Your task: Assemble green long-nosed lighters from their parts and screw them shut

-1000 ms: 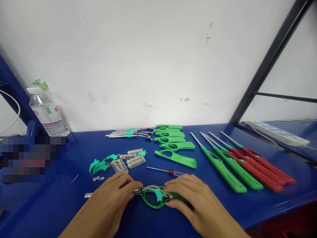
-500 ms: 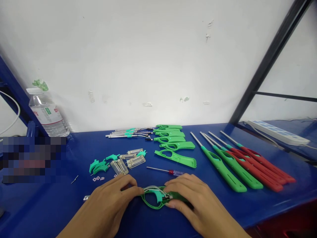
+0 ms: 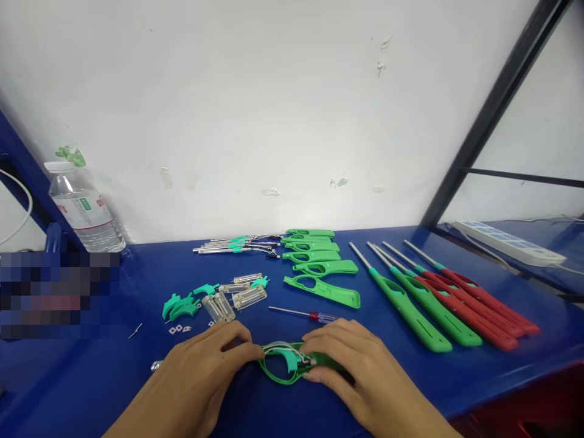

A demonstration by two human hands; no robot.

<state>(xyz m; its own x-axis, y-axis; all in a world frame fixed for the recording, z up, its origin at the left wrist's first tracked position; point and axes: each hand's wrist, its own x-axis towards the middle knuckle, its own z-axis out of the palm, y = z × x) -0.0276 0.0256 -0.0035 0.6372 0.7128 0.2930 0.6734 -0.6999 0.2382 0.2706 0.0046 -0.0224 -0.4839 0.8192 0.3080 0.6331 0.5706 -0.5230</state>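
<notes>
both hands on one green lighter shell [image 3: 283, 365], lying flat on the tabletop [image 3: 114, 377] at the near edge. left hand [image 3: 205, 371] pinches its front end, where the metal tube goes in; right hand [image 3: 351, 365] presses down on the handle end. teal trigger [image 3: 292, 359] and a thin wire are seated in the open shell, no cover half on it, so i'd call this unit mid-assembly.

done, by the look of it: a row of closed lighters on the right, green [image 3: 410, 304] and red [image 3: 479, 304].

left: a stack of empty green shells [image 3: 314, 255], tube assemblies [image 3: 237, 246] behind, clear tanks [image 3: 237, 298] and loose teal triggers [image 3: 182, 304] to the left. small screwdriver [image 3: 303, 314] lies just beyond the hands, untouched. water bottle [image 3: 82, 210] far left by the wall.
</notes>
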